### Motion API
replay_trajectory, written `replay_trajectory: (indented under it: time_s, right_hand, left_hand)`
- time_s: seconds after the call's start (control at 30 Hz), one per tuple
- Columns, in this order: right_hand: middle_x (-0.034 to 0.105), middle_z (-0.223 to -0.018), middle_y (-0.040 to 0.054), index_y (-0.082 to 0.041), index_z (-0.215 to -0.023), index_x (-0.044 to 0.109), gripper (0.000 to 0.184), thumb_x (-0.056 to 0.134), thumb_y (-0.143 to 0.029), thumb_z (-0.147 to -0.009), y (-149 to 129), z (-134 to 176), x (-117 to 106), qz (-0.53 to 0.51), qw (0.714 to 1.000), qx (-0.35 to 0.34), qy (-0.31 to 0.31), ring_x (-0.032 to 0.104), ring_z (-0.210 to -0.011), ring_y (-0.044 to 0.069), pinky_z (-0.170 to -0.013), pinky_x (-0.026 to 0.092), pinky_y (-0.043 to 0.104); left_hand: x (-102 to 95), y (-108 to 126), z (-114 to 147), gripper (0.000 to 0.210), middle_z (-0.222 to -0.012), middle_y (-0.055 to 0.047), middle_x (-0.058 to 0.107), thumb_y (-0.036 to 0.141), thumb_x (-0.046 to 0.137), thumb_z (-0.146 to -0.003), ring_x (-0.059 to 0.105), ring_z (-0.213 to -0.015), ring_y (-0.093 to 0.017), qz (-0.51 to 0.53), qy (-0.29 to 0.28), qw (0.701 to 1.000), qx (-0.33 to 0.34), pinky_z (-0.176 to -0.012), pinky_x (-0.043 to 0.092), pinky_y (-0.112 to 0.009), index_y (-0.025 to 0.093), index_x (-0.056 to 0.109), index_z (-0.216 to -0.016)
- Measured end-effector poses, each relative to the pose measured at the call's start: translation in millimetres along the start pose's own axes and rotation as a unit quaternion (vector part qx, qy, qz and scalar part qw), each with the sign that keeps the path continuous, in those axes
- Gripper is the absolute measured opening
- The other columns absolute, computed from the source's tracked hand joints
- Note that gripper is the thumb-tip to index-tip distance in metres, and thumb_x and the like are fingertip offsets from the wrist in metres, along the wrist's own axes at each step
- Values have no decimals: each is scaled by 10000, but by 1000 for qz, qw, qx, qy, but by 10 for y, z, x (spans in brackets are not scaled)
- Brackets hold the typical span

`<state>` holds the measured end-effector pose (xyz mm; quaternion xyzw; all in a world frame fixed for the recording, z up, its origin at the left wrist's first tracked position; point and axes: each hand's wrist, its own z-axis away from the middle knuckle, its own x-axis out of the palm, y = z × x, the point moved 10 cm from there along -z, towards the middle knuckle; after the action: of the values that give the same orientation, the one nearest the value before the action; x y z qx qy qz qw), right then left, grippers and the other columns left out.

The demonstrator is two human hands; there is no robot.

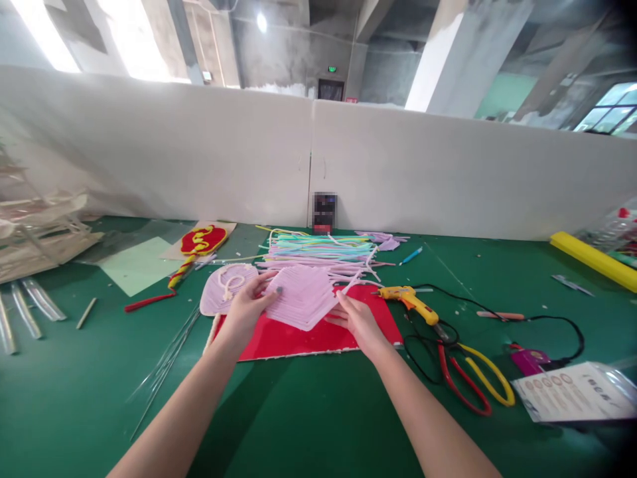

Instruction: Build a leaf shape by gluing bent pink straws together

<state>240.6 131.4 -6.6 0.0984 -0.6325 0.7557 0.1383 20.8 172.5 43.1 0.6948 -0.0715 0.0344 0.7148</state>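
Here, the pink woven piece (302,302) lies over the red sheet (298,338) on the green table (318,411). My left hand (247,307) grasps its left edge; my right hand (359,320) pinches its right corner. The yellow glue gun (411,300) lies just to the right.

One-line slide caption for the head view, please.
Both hands, left and right, hold a pink pipe-cleaner panel above a red sheet on the green table.
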Motion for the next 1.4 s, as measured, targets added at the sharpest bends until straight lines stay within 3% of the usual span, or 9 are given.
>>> replay_trajectory:
  time_s: [0.2,0.43,0.6,0.87,1.1,1.2,1.27,1.33,1.4]
  right_hand:
    - [736,-873,55,-139,-872,674,344,805,-322,-612,93,49,123,-95,995,29,-19,695,-823,184,-731,575,285]
    - [740,-871,27,-180,-882,675,352,822,-313,-591,85,62,102,-167,985,46,-12,698,-794,169,-670,573,252]
    - [738,-854,14,-177,-874,676,340,822,-298,-592,102,45,82,-172,984,44,-4,693,-779,153,-656,573,234]
    - [727,-907,53,-169,-948,652,415,768,-434,-652,65,34,109,-102,994,16,-19,688,-839,200,-643,582,288]
    - [698,-755,94,-180,-817,632,440,544,-609,-774,-154,241,-331,127,990,30,61,676,-680,219,-476,537,305]
    - [687,-904,96,-202,-915,628,333,537,-497,-788,-561,551,-841,359,922,-46,137,673,-745,225,-519,528,307]
    - [659,-1000,104,-206,-931,629,252,525,-373,-773,-861,820,-1264,528,816,-87,218,661,-741,209,-642,527,337]
    - [656,-939,100,-205,-847,629,175,503,-281,-752,-944,1020,-1685,644,723,-40,246,662,-763,216,-714,505,346]
    - [667,-854,110,-202,-754,614,103,527,-237,-713,-880,1176,-2086,705,663,59,247,670,-811,250,-694,493,339]
  left_hand:
    - [200,-128,109,615,-912,-38,698,363,814,-576,641,-770,-168,75,-25,996,-46,-654,500,-235,187,612,-1130]
    - [296,-291,278,731,-1077,-129,682,753,470,-724,614,-1053,-297,192,-50,978,-65,-843,519,-383,168,627,-1133]
    - [665,-328,468,665,-1232,-123,617,604,698,-662,476,-1245,-322,163,-162,973,-16,-1043,393,-429,180,620,-1168]
    - [910,-460,390,458,-1225,-100,634,276,710,-750,537,-1200,-292,249,-51,962,-97,-1036,436,-388,142,598,-1173]
    - [659,-744,208,322,-1130,-88,685,95,591,-807,601,-1125,-246,342,18,922,-179,-971,510,-344,128,597,-1128]
    - [611,-745,164,357,-1125,-80,688,89,562,-829,600,-1127,-246,364,5,911,-194,-964,517,-364,141,575,-1182]
    - [629,-726,163,373,-1128,-82,687,93,539,-846,589,-1143,-254,377,-4,904,-203,-975,510,-384,143,560,-1214]
    - [662,-712,174,393,-1132,-86,686,88,530,-851,578,-1157,-255,384,-11,899,-210,-989,500,-387,141,545,-1239]
    - [687,-709,183,412,-1131,-87,686,78,532,-848,577,-1159,-249,389,-15,896,-213,-996,496,-373,138,534,-1256]
